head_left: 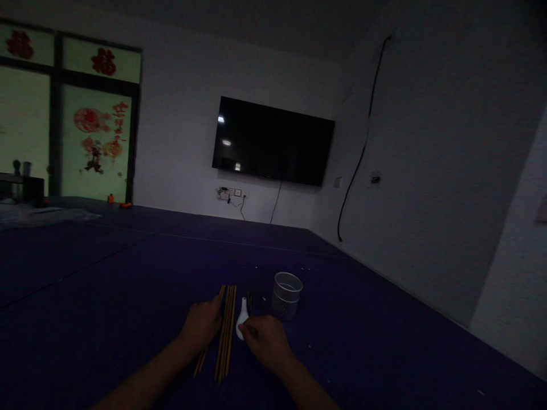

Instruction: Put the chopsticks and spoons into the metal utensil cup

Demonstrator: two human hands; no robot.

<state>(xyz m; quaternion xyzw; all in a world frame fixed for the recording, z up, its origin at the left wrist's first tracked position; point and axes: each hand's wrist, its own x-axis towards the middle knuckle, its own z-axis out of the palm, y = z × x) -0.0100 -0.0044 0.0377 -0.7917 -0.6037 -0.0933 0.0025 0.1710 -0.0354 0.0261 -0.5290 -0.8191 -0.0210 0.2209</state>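
Observation:
My left hand (203, 323) is closed around a few wooden chopsticks, whose ends show above and below the hand. Just right of it, several more chopsticks (226, 336) lie side by side on the dark blue surface. A white spoon (243, 313) lies beside them, handle pointing away from me. With fingers curled, my right hand (267, 340) pinches the edge of the spoon's bowl. Thin dark utensils (250, 302) lie by the spoon, their kind hard to make out in the dim light. A grey metal cylinder holder (286, 302) with a pierced pattern stands upright beyond my right hand.
The dark blue surface (128, 302) spreads wide, with small pale scraps on it. Plastic sheeting (43, 215) lies far left. At the back are a wall-mounted television (273, 142), a hanging black cable (363, 148) and a door with red decorations (96, 142).

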